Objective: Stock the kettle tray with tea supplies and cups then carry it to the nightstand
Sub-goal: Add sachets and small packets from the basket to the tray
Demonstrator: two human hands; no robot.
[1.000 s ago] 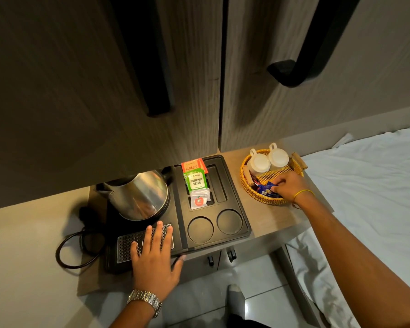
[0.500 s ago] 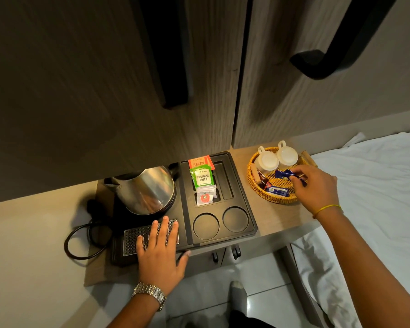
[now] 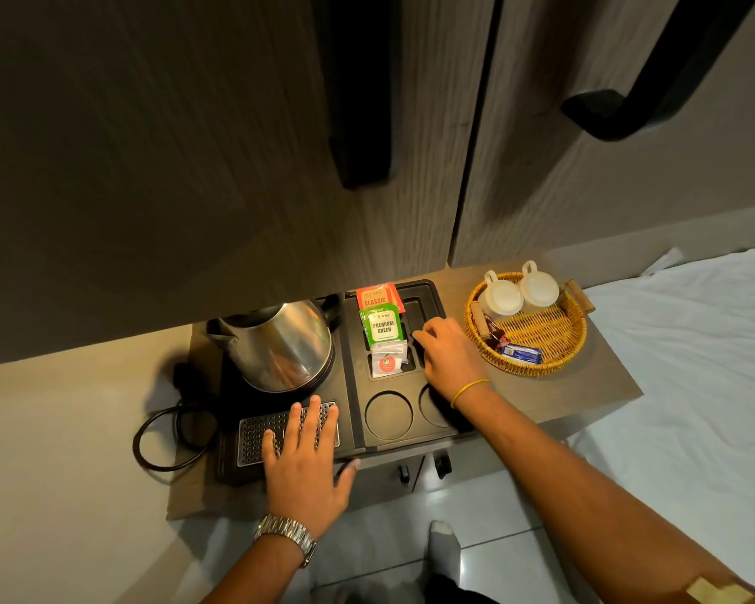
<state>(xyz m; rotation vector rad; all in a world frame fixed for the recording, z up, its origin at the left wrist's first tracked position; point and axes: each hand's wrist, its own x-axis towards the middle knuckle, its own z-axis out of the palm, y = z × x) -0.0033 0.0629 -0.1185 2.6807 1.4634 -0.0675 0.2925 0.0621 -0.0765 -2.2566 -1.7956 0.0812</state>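
Black tray (image 3: pixel 358 372) pinned flat by spread, empty left hand (image 3: pixel 306 468) for steadiness | right hand (image 3: pixel 447 359) curled over sachet slot; contents can't be told | cups (image 3: pixel 519 292) left in basket (image 3: pixel 537 364)

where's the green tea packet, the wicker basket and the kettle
green tea packet (image 3: pixel 382 327), head view, on its white label
wicker basket (image 3: pixel 537 367), head view, on its near woven rim
kettle (image 3: pixel 285 346), head view, on its steel body
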